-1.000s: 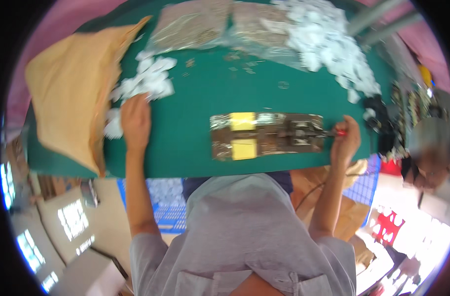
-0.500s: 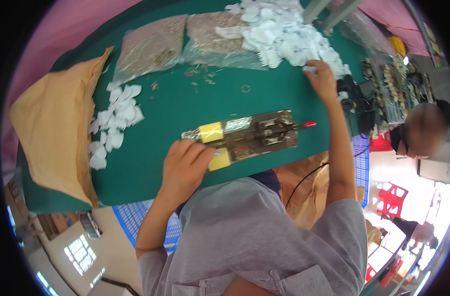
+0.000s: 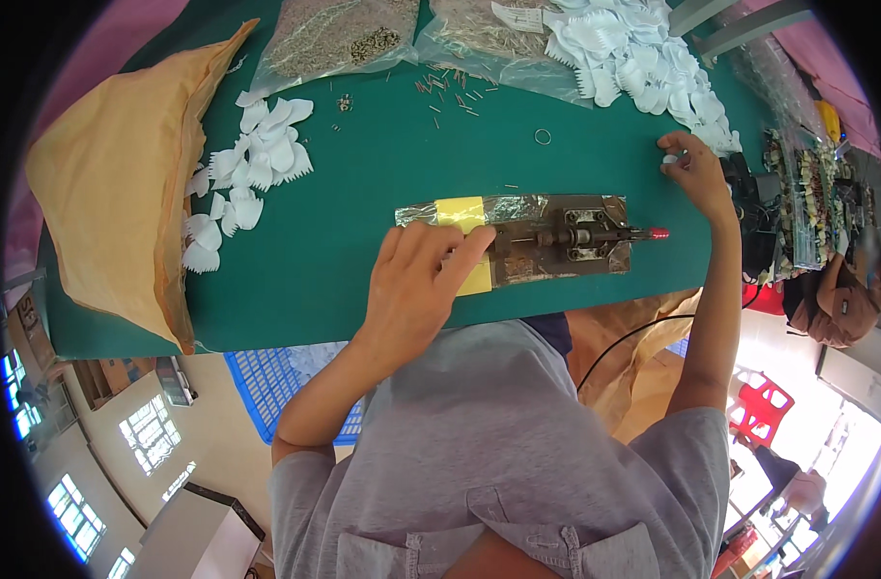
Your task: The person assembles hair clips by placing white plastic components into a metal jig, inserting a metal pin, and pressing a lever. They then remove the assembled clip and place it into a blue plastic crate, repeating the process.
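A metal push clamp (image 3: 580, 234) with a red-tipped handle is mounted on a dark board wrapped in clear and yellow tape (image 3: 460, 210). My left hand (image 3: 411, 280) lies over the board's left part, thumb and forefinger closed at the clamp's left end; whatever they grip is hidden. Out to the right, my right hand (image 3: 701, 179) pinches a small white plastic piece (image 3: 669, 159), mostly covered by the fingers. Just beyond it spreads a big heap of white toothed plastic pieces (image 3: 643, 63). A smaller group of these pieces (image 3: 266, 145) lies at the left.
A large tan paper bag (image 3: 112, 183) stands at the left edge. Along the back are two clear bags of small metal parts (image 3: 339, 39) (image 3: 489, 43), with loose pins (image 3: 450, 92) before them. A ring (image 3: 543, 137) lies mid-table. Blue crates (image 3: 257, 386) stand below.
My right hand has drawn back slightly from the white heap with a piece in its fingers. My left thumb and forefinger have shifted toward the clamp's end. The whole view has shifted.
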The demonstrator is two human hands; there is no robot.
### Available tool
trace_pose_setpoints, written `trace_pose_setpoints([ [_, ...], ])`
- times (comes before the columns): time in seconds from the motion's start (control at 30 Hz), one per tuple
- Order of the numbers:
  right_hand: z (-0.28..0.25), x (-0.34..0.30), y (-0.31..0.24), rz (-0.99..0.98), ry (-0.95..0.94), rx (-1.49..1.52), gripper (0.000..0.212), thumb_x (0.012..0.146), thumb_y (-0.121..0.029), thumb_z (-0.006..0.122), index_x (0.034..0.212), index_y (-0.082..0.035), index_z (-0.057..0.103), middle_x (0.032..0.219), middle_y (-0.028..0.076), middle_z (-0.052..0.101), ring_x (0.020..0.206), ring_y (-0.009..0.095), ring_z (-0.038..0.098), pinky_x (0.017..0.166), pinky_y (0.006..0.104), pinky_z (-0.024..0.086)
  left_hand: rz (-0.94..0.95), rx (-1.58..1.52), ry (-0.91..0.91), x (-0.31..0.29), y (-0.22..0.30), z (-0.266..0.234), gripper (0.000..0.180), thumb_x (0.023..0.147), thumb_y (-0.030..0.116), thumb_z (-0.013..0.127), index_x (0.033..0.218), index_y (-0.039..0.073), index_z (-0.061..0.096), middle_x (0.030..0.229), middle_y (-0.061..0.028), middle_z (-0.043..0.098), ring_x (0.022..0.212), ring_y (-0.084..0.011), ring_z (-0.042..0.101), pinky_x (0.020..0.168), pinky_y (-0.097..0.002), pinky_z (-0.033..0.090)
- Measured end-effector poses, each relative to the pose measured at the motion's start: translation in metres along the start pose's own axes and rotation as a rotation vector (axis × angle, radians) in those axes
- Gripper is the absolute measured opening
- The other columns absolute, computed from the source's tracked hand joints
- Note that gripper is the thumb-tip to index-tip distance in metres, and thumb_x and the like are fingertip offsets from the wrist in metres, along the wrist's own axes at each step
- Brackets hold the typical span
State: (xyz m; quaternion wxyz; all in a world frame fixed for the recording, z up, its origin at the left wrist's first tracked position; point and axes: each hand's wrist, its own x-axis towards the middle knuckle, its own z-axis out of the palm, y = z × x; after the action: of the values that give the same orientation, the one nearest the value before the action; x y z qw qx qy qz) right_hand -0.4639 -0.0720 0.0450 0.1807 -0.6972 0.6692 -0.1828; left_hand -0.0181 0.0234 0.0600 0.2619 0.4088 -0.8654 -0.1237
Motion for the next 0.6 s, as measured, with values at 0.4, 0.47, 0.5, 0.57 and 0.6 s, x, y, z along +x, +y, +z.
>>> trace_pose_setpoints([
  [0.4,-0.002,0.004,-0.109,-0.234,-0.015,0.244,0.021,0.091,-0.002,0.070,0.111,-0.001,0.074,0.092,0.004,0.075,0.086,0.012,0.067,0.080,0.0283,0.054,-0.259,-0.467,0.121,-0.020,-0.022,0.030,0.067,0.080,-0.008,0.078,0.141,0.005,0.052,0.120,-0.0108,0.068,0.123,-0.0286,0.059,0.104,-0.0382,0.049],
  [0.47,-0.010,0.003,-0.086,-0.193,-0.027,0.141,0.031,0.085,0.003,0.070,0.115,-0.005,0.074,0.102,0.006,0.075,0.090,0.018,0.067,0.084,0.0320,0.054,-0.270,-0.556,0.132,-0.027,-0.026,0.037,0.066,0.081,-0.008,0.077,0.141,0.004,0.052,0.120,-0.0109,0.068,0.124,-0.0279,0.058,0.104,-0.0380,0.049],
  [0.5,-0.012,0.000,-0.078,-0.134,-0.084,0.054,0.036,0.082,0.005,0.070,0.117,-0.006,0.073,0.110,0.007,0.074,0.090,0.019,0.066,0.084,0.0329,0.054,-0.299,-0.619,0.141,-0.029,-0.028,0.039,0.065,0.082,-0.008,0.076,0.141,0.003,0.052,0.121,-0.0111,0.067,0.125,-0.0273,0.057,0.104,-0.0378,0.049],
  [0.57,-0.015,-0.007,-0.066,-0.014,-0.200,-0.022,0.049,0.077,0.011,0.068,0.121,-0.009,0.071,0.128,0.007,0.067,0.092,0.021,0.064,0.085,0.0349,0.055,-0.277,-0.627,0.155,-0.027,-0.028,0.040,0.065,0.081,-0.008,0.076,0.141,0.003,0.051,0.120,-0.0113,0.066,0.125,-0.0273,0.056,0.104,-0.0376,0.049],
  [0.6,-0.015,-0.012,-0.061,-0.015,-0.203,-0.028,0.049,0.077,0.011,0.068,0.121,-0.009,0.071,0.128,0.007,0.067,0.092,0.021,0.064,0.085,0.0349,0.055,-0.251,-0.619,0.169,-0.026,-0.028,0.039,0.063,0.081,-0.009,0.076,0.139,0.003,0.053,0.120,-0.0112,0.065,0.123,-0.0274,0.056,0.104,-0.0374,0.049],
])
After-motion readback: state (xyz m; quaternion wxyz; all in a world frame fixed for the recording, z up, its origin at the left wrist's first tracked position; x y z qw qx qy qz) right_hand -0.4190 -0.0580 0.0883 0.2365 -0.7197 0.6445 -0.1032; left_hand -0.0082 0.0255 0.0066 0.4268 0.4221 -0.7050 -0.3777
